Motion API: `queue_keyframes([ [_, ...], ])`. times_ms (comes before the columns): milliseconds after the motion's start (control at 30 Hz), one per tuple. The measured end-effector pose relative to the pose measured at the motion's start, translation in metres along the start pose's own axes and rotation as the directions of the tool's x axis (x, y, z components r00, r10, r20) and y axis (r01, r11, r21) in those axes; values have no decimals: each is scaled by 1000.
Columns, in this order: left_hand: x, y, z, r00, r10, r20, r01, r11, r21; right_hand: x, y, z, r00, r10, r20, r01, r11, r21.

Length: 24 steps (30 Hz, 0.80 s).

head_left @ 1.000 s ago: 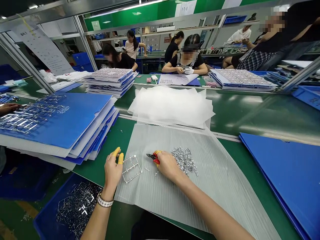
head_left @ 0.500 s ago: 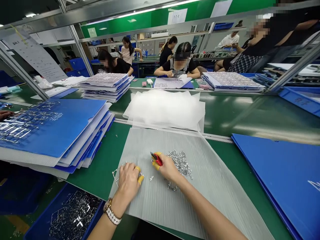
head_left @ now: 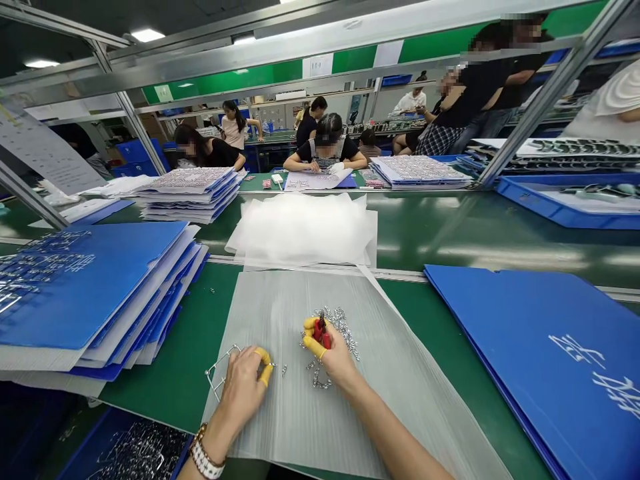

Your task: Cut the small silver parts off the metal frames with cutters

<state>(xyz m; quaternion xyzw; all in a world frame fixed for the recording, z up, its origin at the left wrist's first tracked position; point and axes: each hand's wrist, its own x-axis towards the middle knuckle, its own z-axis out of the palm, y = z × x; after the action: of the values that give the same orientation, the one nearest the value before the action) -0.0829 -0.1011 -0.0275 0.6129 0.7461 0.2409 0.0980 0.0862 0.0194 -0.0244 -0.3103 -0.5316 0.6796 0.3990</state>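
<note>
My left hand, with yellow finger cots on thumb and forefinger, is closed on a thin shiny metal frame that sticks out on its left side. A tiny bright bit shows at those fingertips; whether it joins the frame is hidden. My right hand, also in yellow finger cots, grips red-handled cutters, their dark jaws pointing up and away. Beside and beneath that hand lies a loose heap of small shiny metal pieces. A few more small pieces rest between my hands on the pale foam sheet.
Left stands a stack of blue boards and white sheets with metal frames on top. A blue bin of metal parts sits below it. Blue boards lie right, white sheets ahead. Co-workers sit across the bench.
The view has swung to the right and tilted up a little. In my right hand, the cutters have turned from pointing left to pointing upward. My left hand keeps the frame.
</note>
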Motion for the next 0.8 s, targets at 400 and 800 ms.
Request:
queue_keyframes([
  [400, 19, 28, -11, 985, -152, -80, 106, 905, -411, -15, 0, 11, 1000, 18, -14, -17, 996, 88],
  [800, 22, 44, 15, 973, -184, -138, 56, 771, -634, -22, -2, 25, 998, 63, 3, -62, 984, 165],
])
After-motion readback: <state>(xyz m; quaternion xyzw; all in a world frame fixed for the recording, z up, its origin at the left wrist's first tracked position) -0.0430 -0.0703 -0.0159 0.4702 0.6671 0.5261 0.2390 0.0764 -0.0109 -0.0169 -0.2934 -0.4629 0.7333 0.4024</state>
